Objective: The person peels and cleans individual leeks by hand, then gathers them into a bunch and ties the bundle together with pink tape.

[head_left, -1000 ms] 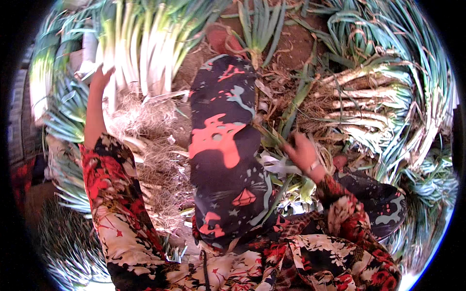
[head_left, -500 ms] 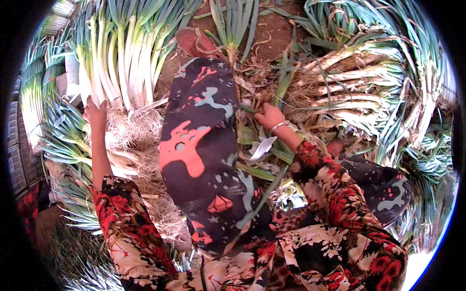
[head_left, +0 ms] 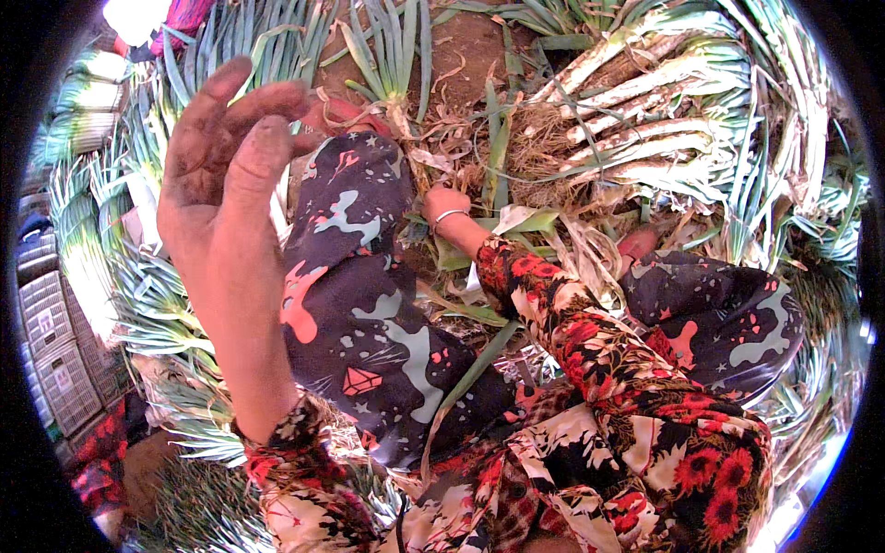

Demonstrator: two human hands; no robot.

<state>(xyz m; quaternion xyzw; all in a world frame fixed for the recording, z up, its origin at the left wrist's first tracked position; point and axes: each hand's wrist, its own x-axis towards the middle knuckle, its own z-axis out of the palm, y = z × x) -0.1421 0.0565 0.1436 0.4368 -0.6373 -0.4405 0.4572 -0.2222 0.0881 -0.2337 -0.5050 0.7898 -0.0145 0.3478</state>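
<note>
The fingers of the left hand [head_left: 217, 203] were loosely curved and apart, and nothing was visible between them; the hand was up in the air, in front of the leafy bundle [head_left: 293, 46]. The right hand [head_left: 444, 201], with one bracelet [head_left: 453, 216], was low beside the trousered leg [head_left: 350, 226], at the dry leaf scraps [head_left: 452, 164]. Its fingertips were hidden, so I could not tell whether they gripped something. Beyond it was one fan-shaped green onion [head_left: 392, 69], just beside a reddish shoe [head_left: 346, 115]. To the right lay the onion heap [head_left: 645, 138], roots toward the middle; I counted about five pale stalks on top, but they overlapped. In my judgement each onion would be light, its stalk firm, its leaves soft and easily torn, so the stalk above the roots would be the safest hold.
</note>
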